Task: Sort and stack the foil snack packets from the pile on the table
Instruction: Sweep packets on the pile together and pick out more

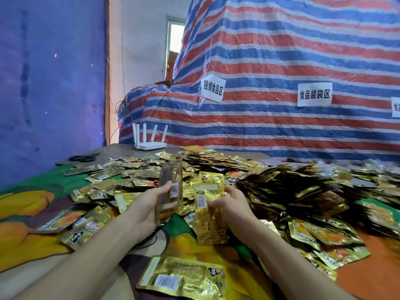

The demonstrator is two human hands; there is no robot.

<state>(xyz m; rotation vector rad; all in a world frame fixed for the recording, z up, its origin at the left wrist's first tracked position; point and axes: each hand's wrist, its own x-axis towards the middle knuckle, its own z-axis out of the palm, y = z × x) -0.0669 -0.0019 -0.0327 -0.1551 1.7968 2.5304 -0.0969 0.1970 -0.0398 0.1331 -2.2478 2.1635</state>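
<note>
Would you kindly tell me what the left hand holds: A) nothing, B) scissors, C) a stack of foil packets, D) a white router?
C: the left hand grips an upright stack of foil packets, while the right hand holds a single gold packet.

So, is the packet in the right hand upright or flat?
Upright: the right hand pinches the gold packet on end, barcode facing the camera.
</note>
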